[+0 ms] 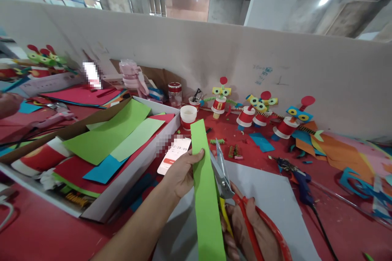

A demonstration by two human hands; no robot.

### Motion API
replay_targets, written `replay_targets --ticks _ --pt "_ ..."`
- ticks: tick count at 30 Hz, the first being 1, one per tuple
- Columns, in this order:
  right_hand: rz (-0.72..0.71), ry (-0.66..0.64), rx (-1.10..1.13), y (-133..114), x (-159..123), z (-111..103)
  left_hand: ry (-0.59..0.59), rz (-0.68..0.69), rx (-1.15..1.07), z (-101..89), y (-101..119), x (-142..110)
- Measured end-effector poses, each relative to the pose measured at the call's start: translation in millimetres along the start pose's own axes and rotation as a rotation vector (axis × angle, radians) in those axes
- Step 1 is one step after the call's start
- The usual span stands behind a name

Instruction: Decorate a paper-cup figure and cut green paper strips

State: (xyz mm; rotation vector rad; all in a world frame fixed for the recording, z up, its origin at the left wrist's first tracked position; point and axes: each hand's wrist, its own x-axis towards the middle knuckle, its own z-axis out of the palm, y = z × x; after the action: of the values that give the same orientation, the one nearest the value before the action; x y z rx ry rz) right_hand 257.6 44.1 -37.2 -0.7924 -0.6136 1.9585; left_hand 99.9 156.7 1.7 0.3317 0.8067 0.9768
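My left hand point(183, 173) pinches a long strip of green paper point(203, 195) near its upper part, thumb on the front face. The strip stands nearly upright over a grey sheet point(263, 187). In my right hand point(252, 224) are scissors point(225, 189) with red handles; their blades are parted and point up along the strip's right edge. Something yellow point(226, 216) shows between the strip and my right hand, too hidden to name. Below the strip, part of my right fingers is covered.
A box point(134, 171) of coloured paper stands left, beside a phone point(176, 155). Behind are paper cups point(188, 115), a glass jar point(175, 94) and several cup figures point(219, 104). A glue gun point(301, 179) lies right. Another person's hand point(9, 104) shows far left.
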Motion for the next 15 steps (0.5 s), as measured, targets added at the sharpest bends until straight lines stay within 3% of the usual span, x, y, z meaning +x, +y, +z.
replay_targets --ticks 3,6,11,15 --pt "0.028 -0.035 -0.01 -1 -1 1 -0.011 -0.039 -0.018 -2.3 5 1" --pt "0.023 -0.072 -0.019 -2 -1 2 0.017 0.034 0.015 -6.2 14 3" --pt "0.025 -0.115 -0.041 -5 -4 1 0.18 0.327 -0.046 -12.8 29 7" --pt "-0.043 -0.066 -0.042 -14 -6 4 0.161 0.626 -0.06 -14.9 27 2"
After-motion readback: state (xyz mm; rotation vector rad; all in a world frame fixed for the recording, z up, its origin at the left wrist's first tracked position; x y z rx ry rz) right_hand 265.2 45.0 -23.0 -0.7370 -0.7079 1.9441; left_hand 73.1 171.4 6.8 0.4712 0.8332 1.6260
